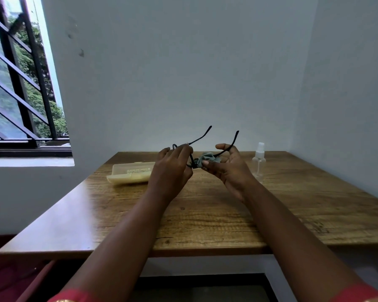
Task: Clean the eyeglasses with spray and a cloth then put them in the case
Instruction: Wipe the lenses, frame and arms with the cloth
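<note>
- Two red sleeves (74, 296) with gold trim show at the bottom edge, and both bare forearms reach forward over the wooden surface (205, 214).
- The surface's near edge sits on a pale frame; its grain is brown with darker knots.
- The left hand (172, 168) is raised above the surface, back toward the camera, its fingers (183, 148) curled round the left end of the glasses (191, 159), pinching where the left arm joins the frame.
- The right hand (229, 166) is turned palm inward; its thumb and fingers pinch a bunched grey-green cloth (204, 159) against the right part of the glasses.
- The cloth covers the right lens, so that lens cannot be seen.
- The glasses are held in the air between the two hands, clear of the surface, with both thin black arms unfolded and pointing up and away toward the wall (183, 73).
- Behind the left hand, a pale yellow case (129, 174) lies on the surface; whether its lid is shut cannot be told.
- Just right of the right hand, a clear bottle (259, 162) with a white spray head stands upright on the surface.
- The surface sits in a corner of plain pale walls.
- At far left, a window (20, 83) with dark bars shows green trees outside.
</note>
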